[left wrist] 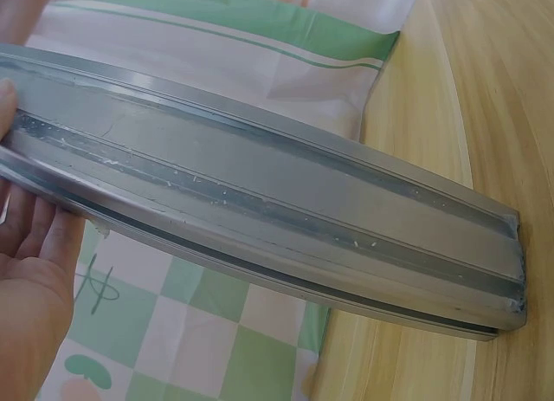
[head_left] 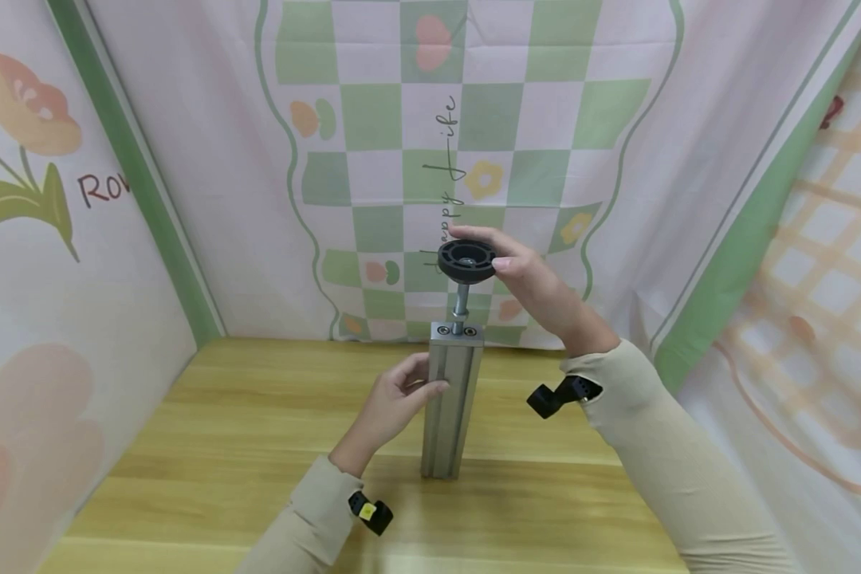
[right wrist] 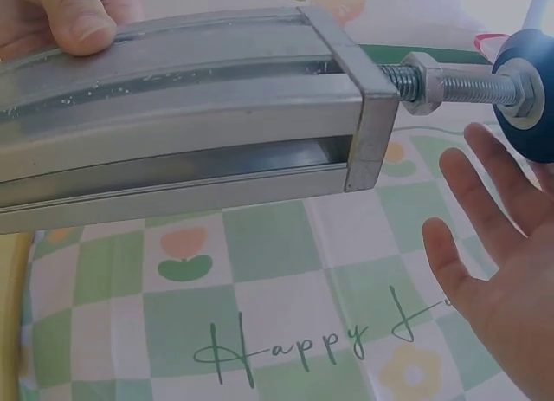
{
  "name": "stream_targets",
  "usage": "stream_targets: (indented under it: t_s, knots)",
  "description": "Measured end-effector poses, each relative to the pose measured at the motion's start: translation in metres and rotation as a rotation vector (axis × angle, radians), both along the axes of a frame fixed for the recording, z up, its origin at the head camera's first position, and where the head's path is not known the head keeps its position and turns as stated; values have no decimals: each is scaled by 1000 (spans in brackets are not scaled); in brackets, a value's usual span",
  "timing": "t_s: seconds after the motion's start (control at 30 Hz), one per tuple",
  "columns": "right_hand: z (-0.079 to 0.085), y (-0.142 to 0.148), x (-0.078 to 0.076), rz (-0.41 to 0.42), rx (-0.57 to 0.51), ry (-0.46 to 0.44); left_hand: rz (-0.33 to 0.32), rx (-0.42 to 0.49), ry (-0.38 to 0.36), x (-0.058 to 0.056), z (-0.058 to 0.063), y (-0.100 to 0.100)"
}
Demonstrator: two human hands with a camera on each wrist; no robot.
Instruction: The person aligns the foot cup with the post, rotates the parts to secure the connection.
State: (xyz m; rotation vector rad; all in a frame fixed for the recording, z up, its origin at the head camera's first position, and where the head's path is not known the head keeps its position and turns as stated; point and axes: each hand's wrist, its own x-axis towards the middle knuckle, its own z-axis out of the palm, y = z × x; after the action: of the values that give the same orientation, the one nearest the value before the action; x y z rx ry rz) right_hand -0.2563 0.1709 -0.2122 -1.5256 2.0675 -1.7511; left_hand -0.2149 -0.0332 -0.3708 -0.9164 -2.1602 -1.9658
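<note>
An aluminium profile (head_left: 450, 406) stands upright on the table, its slots showing along the sides. My left hand (head_left: 395, 399) grips it near the upper end, thumb on the near face. From the end plate (right wrist: 372, 124) on top rises a threaded rod (right wrist: 472, 87) with a hex nut (right wrist: 422, 83) on it. A black round levelling foot (head_left: 466, 275) crowns the rod. My right hand (head_left: 545, 291) holds the foot's rim between thumb and index finger. In the right wrist view its other fingers (right wrist: 485, 193) are spread below the foot, which is partly cut off.
The profile's lower end rests on a wood-grain table (head_left: 208, 446). Behind the table hangs a checked cloth (head_left: 369, 115) with printed flowers and lettering. Printed curtains (head_left: 36, 319) stand close on both sides. Each wrist carries a small black camera (head_left: 563, 395).
</note>
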Motion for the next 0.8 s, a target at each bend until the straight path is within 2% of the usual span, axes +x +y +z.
stream_targets:
  t_s: [0.17,0.47,0.63,0.8]
  knots:
    - [1,1,2,-20,3,-3,2,-5,1,1,2,0]
    - [1,2,4,-120,56,-6,5,-9,-15,3,3,-1]
    - [0,2,4,-141,57,-36,6,-4,-16,3,4,0]
    - [0,2,5,-168,48,-103,11,-7,-11,3,3,0]
